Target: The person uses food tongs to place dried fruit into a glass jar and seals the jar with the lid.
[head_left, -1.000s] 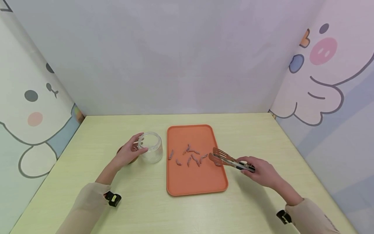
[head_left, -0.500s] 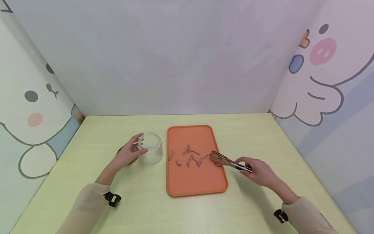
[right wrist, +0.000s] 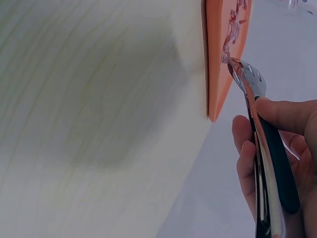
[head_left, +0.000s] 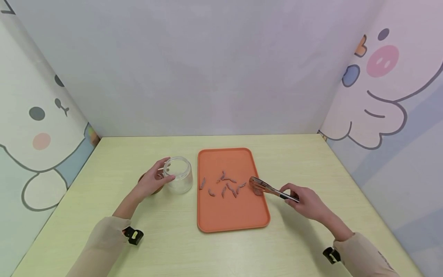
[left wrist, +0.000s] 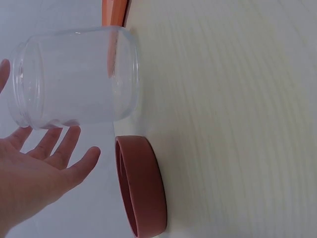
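- Head view: the right hand [head_left: 306, 202] grips a pair of metal tongs [head_left: 270, 188] by their black-lined handles, fingers curled round them and squeezing the two arms together.
- The slotted tips of the tongs sit low over the right edge of the orange tray [head_left: 232, 215], closed on or just beside one of the small pinkish shrimp-like pieces; whether a piece is actually pinched cannot be told from here.
- Several more pinkish pieces [head_left: 225, 184] lie scattered across the middle of the tray, near the tong tips.
- The tray lies flat on the pale yellow-green table [head_left: 304, 161], lengthwise away from the person.
- Right wrist view: thumb and fingers [right wrist: 247, 158] wrap the tong handles, the arms pressed nearly shut, and the tips [right wrist: 247, 74] touch a reddish piece at the tray's rim.
- Left wrist view: the left hand [left wrist: 34, 173] is spread with straight, relaxed fingers beside a clear plastic jar [left wrist: 74, 82], fingertips just at its rim, not curled round it.
- The jar stands upright and lidless on the table, just left of the tray.
- A brown-red lid [left wrist: 141, 186] lies flat on the table, just beside the jar's base and under the left hand.
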Available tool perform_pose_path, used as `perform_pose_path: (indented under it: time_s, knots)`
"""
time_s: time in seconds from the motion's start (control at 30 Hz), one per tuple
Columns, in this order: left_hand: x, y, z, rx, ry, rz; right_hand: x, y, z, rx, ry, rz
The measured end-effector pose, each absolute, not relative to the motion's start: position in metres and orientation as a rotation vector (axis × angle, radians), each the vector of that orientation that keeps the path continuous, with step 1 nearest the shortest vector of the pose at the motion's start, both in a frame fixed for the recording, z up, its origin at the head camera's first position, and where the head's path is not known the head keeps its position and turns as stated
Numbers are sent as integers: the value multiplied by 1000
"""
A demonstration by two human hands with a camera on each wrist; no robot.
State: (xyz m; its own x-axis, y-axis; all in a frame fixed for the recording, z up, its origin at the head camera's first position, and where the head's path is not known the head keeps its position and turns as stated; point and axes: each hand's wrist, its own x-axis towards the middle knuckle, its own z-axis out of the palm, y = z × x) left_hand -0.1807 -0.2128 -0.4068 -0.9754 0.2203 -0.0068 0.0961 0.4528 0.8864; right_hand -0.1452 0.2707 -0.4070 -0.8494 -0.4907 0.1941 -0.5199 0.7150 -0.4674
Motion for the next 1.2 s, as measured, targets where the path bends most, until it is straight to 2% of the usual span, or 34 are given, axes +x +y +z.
perform_pose_path:
  time_s: [0.63, 1.2]
  knots:
    - [-181, -213, -406, 275, 2573, 1554, -159, 265, -384, 907, -2727, 878]
    - [-180, -213, -405, 288, 2585, 1548, -179, 227, -351, 949, -2709, 894]
